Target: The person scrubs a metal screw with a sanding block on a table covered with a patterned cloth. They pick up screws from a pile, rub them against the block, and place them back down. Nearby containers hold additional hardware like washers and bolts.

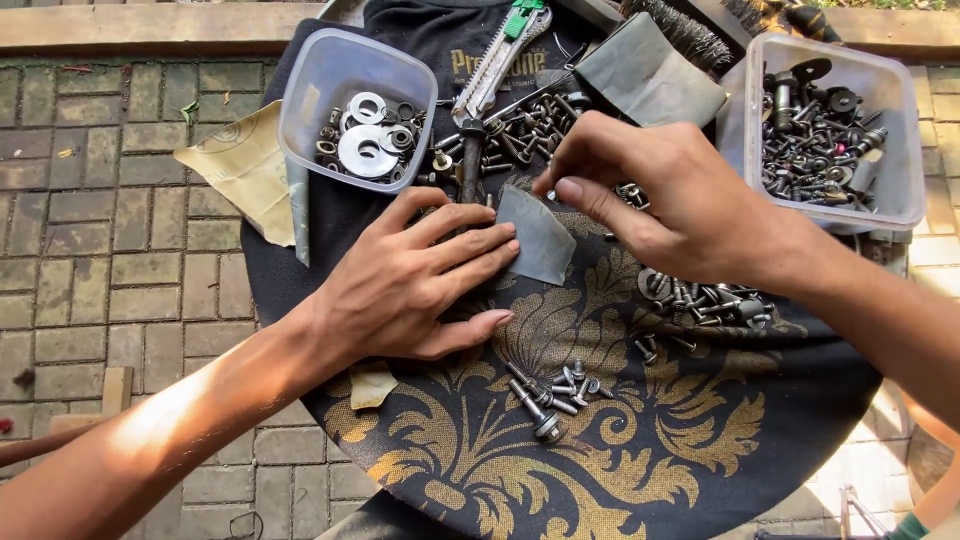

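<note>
My left hand (415, 280) lies flat, palm down, on a dark cloth with gold leaf pattern (600, 440); its fingertips press the edge of a small grey piece of sandpaper (540, 235). My right hand (650, 190) reaches in from the right, fingers pinched over loose bolts (520, 125) just above the sandpaper; what it grips is hidden. A dark rod-shaped tool (470, 165) lies under my left fingers.
A clear tub of washers (350, 75) stands at top left, and a clear tub of dark screws and nuts (890, 120) at top right. A utility knife (495, 65), a wire brush (690, 35), bolt piles (545, 390) (705, 300) and tan sandpaper (240, 165) lie around. Brick paving surrounds.
</note>
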